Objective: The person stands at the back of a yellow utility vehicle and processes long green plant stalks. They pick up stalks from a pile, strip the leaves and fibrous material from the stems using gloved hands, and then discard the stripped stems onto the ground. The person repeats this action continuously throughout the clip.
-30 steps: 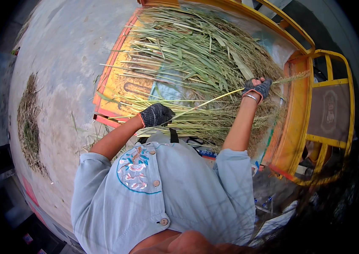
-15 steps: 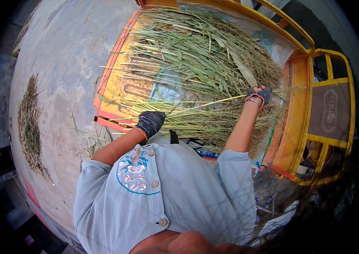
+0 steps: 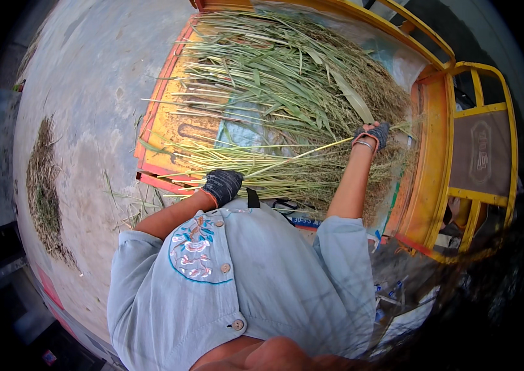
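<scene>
Stalks (image 3: 274,167) of cut green and straw-coloured grass lie heaped lengthways in the bed of an orange and yellow cart (image 3: 169,123), their cut ends toward the person's left and their brushy seed heads toward the right, close to the cart's yellow railing (image 3: 491,111). Left hand (image 3: 222,185), in a dark glove with an orange cuff, is closed around the cut ends of a bunch at the near edge of the heap, close to the cart's near rim. Right hand (image 3: 372,136), in a like glove with an orange band at the wrist, is raised over the seed-head end of the heap, well apart from the left hand; its fingers curl over the stalks, but whether they grip cannot be told. One pale yellow stalk (image 3: 305,154) runs slanting between the two hands, rising toward the right hand and lying above the rest of the heap. Both forearms reach out from a pale blue shirt (image 3: 237,284) with embroidery on the chest. Loose stalks lie scattered on the concrete ground (image 3: 82,93) just beside the cart's near corner, and a separate low pile of dry cuttings (image 3: 42,191) lies on that ground well to the left.
</scene>
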Action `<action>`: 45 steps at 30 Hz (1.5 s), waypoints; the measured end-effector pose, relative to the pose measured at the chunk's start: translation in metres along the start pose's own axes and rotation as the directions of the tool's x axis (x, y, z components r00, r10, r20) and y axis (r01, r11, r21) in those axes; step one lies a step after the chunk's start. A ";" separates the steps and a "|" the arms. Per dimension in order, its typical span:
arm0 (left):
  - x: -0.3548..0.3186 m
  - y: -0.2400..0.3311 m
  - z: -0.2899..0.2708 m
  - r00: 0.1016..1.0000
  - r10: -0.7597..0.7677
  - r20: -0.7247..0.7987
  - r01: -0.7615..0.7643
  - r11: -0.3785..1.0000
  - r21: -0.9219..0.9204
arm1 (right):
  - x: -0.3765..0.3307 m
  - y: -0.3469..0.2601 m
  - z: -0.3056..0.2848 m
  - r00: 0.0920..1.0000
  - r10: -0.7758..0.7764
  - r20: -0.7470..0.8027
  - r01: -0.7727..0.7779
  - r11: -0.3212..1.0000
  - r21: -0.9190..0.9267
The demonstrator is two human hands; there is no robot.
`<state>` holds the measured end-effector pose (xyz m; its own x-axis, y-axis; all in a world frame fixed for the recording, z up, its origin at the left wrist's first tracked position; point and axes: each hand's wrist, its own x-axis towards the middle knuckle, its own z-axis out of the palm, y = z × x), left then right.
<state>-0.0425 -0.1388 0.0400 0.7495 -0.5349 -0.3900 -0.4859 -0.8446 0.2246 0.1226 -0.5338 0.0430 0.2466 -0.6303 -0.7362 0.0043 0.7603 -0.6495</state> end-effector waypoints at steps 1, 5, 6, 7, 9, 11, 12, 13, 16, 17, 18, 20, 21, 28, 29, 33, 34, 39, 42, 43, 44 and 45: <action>-0.001 0.003 -0.005 1.000 0.010 0.019 -0.010 0.999 -0.031 | -0.018 0.000 0.000 0.998 -0.059 -0.006 0.058 0.998 -0.032; 0.004 -0.001 0.005 0.997 0.052 0.056 -0.044 0.989 -0.139 | -0.020 0.000 0.002 0.995 -0.051 0.082 0.050 0.998 0.025; 0.004 -0.002 0.008 0.997 0.070 0.044 -0.061 0.981 -0.184 | -0.023 0.001 0.003 0.995 -0.066 0.080 0.064 0.998 0.018; 0.003 -0.001 0.006 0.996 0.089 0.031 -0.080 0.970 -0.228 | -0.028 0.001 0.004 0.994 -0.081 0.076 0.080 0.997 0.011; 0.006 0.000 0.008 0.991 0.105 0.086 -0.080 0.964 -0.255 | -0.029 0.001 0.004 0.995 -0.087 0.047 0.087 0.996 -0.011; 0.006 0.010 -0.010 0.989 0.042 0.144 -0.012 0.978 -0.207 | -0.024 0.000 0.003 0.997 -0.070 -0.013 0.069 0.997 -0.035; 0.006 0.012 -0.016 0.985 0.009 0.172 0.023 0.983 -0.182 | -0.023 0.001 0.002 0.997 -0.071 -0.014 0.070 0.997 -0.028; 0.006 0.011 -0.013 0.986 0.020 0.168 0.007 0.987 -0.159 | -0.024 0.002 0.004 0.997 -0.072 -0.009 0.072 0.997 -0.024; 0.008 0.001 0.008 0.989 0.078 0.123 -0.058 0.985 -0.159 | -0.019 0.004 0.007 0.997 -0.083 -0.007 0.082 0.996 -0.035; 0.008 -0.003 0.015 0.991 0.108 0.082 -0.089 0.974 -0.206 | -0.018 0.005 0.008 0.996 -0.088 -0.007 0.088 0.995 -0.043; 0.008 -0.005 0.022 0.990 0.136 0.040 -0.121 0.960 -0.251 | -0.017 0.006 0.008 0.996 -0.090 0.013 0.091 0.996 -0.021; 0.004 0.000 0.018 0.993 0.109 -0.038 -0.115 0.940 -0.320 | -0.019 0.006 0.004 0.994 -0.095 0.046 0.094 0.995 0.026; 0.002 0.003 0.015 0.993 0.093 -0.076 -0.114 0.928 -0.354 | -0.021 0.005 0.003 0.997 -0.082 0.015 0.082 0.997 -0.012; 0.009 0.009 0.006 0.987 0.154 0.039 -0.142 0.968 -0.208 | -0.042 0.000 0.007 0.998 -0.050 -0.048 0.045 0.994 -0.101; 0.009 0.009 0.006 0.986 0.157 0.052 -0.142 0.966 -0.216 | -0.046 -0.001 0.007 0.997 -0.049 -0.066 0.040 0.991 -0.127; 0.009 0.011 0.001 0.981 0.164 0.101 -0.139 0.966 -0.219 | -0.045 -0.003 0.006 0.995 -0.064 -0.078 0.054 0.991 -0.125; 0.009 0.011 0.002 0.981 0.162 0.111 -0.135 0.968 -0.213 | -0.047 -0.004 0.007 0.995 -0.059 -0.084 0.047 0.990 -0.134; 0.009 0.014 0.001 0.978 0.190 0.080 -0.171 0.965 -0.198 | -0.036 0.000 0.005 0.995 -0.094 -0.013 0.093 0.993 -0.068; 0.008 0.005 0.013 0.978 0.207 -0.019 -0.203 0.927 -0.316 | -0.037 -0.002 0.008 0.997 -0.076 -0.007 0.076 0.993 -0.089; 0.006 0.006 0.011 0.977 0.205 -0.060 -0.213 0.903 -0.373 | -0.034 -0.002 0.006 0.997 -0.073 0.008 0.073 0.995 -0.072; 0.007 0.008 0.009 0.982 0.186 -0.032 -0.186 0.920 -0.344 | -0.031 -0.001 0.005 0.997 -0.069 0.023 0.070 0.996 -0.054; 0.008 0.013 0.007 0.986 0.167 -0.005 -0.160 0.936 -0.314 | -0.028 -0.002 0.003 0.998 -0.061 0.014 0.061 0.997 -0.056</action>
<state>-0.0458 -0.1537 0.0335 0.6602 -0.6685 -0.3424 -0.4336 -0.7115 0.5530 0.1190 -0.5167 0.0653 0.2593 -0.6729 -0.6928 -0.0353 0.7102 -0.7031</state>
